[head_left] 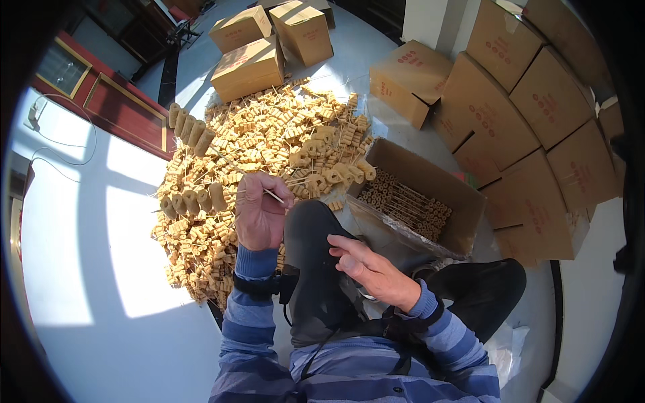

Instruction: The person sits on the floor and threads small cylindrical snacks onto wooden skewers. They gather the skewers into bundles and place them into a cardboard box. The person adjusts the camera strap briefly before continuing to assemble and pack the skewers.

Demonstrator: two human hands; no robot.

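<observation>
My left hand [261,209] is closed around the thin stick of a skewer [193,131] threaded with brown rolled pieces. The stick's bare end pokes out between thumb and fingers. A second skewer of brown rolls [195,200] lies just left of this hand; whether its stick is also in my grip, I cannot tell. Over my lap, my right hand [373,270] is open, fingers stretched out and holding nothing. Beyond my knee spreads a big heap of similar tan skewers [269,127], their sticks pointing many ways.
An open cardboard box [420,171] to the right of my knee has skewers packed in rows inside. Stacked cartons [497,114] line the right wall, and more cartons [248,67] stand behind the heap. Clear plastic [507,349] lies at lower right. A red door [124,111] is at left.
</observation>
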